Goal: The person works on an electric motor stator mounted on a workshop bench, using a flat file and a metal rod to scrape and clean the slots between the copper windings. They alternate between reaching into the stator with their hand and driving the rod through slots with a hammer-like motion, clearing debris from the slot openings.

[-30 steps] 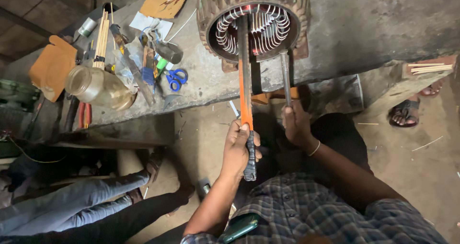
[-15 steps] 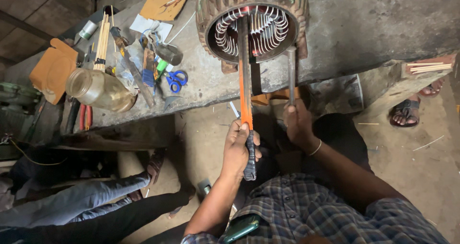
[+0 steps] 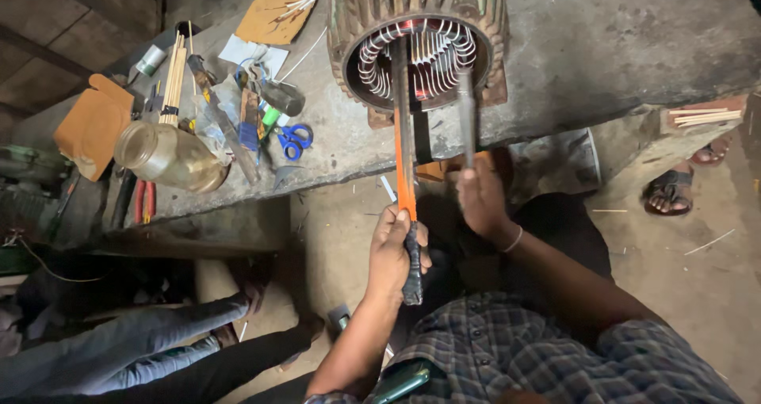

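A motor stator (image 3: pixel 420 47) with a ribbed dark housing and pale slot strips lies on the concrete bench (image 3: pixel 602 39), its open bore facing me. My left hand (image 3: pixel 396 249) grips the dark taped handle of a long orange-edged bar (image 3: pixel 406 150) that reaches up into the bore. My right hand (image 3: pixel 479 198) holds a thin grey metal rod (image 3: pixel 466 111), its upper end at the bore's lower right rim. Both hands hover below the bench edge, above my lap.
Left on the bench lie a glass jar (image 3: pixel 166 157), blue-handled scissors (image 3: pixel 293 141), a bundle of thin sticks (image 3: pixel 173 83), brown card pieces (image 3: pixel 93 122) and red-handled pliers (image 3: pixel 144 202). Another person's legs (image 3: pixel 158 348) stretch out at lower left. A sandalled foot (image 3: pixel 670 194) rests at right.
My right hand has risen slightly with the rod toward the stator rim. The left hand and the orange bar stay in nearly the same place.
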The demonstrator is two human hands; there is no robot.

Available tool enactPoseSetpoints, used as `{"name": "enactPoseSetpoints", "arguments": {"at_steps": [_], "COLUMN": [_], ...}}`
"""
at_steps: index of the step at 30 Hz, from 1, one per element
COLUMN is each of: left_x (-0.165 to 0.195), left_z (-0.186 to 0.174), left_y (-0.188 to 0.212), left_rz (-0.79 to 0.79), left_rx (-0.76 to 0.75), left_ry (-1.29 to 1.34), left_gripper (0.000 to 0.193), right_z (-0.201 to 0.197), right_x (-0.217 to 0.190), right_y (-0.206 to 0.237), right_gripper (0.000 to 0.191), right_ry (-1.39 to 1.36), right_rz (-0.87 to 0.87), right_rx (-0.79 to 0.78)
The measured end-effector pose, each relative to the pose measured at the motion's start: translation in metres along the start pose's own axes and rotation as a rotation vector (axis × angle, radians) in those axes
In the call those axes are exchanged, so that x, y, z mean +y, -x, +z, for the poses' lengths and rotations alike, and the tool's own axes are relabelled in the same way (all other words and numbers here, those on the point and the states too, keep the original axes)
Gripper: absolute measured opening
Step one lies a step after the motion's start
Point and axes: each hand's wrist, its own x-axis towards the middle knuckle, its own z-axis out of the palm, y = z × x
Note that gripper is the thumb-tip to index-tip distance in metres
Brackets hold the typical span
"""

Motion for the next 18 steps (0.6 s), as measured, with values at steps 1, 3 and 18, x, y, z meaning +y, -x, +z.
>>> {"name": "enactPoseSetpoints", "arguments": {"at_steps": [1,3,18], "left_x": [-0.001,-0.003,-0.029], "left_z": [-0.003,-0.008,-0.044], "left_y": [0.001,0.004,0.006], "left_rz": [0.013,0.016,0.007], "left_rx": [-0.019,-0.034,-0.122], "left_ry": [0.031,0.059,0.295], "left_gripper": [0.022,0.022,0.021], "right_z": [-0.001,0.003,0.0], "right_x": [0.002,0.006,-0.023], "right_y": [0.004,0.009,0.001], "right_gripper": [0.035,0.035,0.024], "right_ry": [-0.093,-0.25,0.365], "right_rz": [-0.028,-0.128,-0.64], "right_rx": [0.029,0.104,0.166]}}
